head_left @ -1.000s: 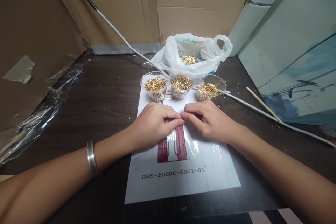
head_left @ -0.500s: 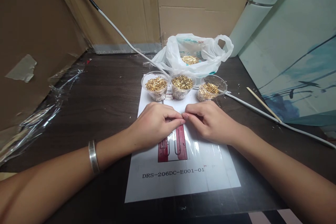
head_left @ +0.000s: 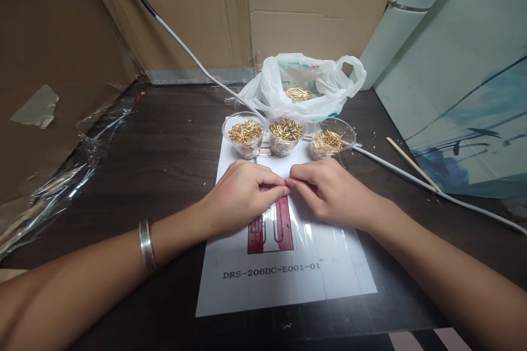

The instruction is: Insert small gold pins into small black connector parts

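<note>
Above a printed sheet (head_left: 247, 293), my left hand (head_left: 242, 194) and my right hand (head_left: 333, 192) meet fingertip to fingertip. Both are closed in a pinch; whatever lies between the fingertips is too small and hidden to make out. Under them the sheet carries a red and white drawing and the text "DRS-206DC-E001-01". Just beyond my fingers stand a left plastic cup (head_left: 247, 149), a middle plastic cup (head_left: 282, 147) and a right plastic cup (head_left: 349, 134), all clear and holding small gold-coloured metal pins or tubes.
Behind the cups sits a white plastic bag (head_left: 267, 93) with more gold pins inside. A white cable (head_left: 391, 166) crosses the dark table (head_left: 173, 131), and a thin wooden stick (head_left: 411, 163) lies at the right. Cardboard walls (head_left: 197, 22) enclose the back and left.
</note>
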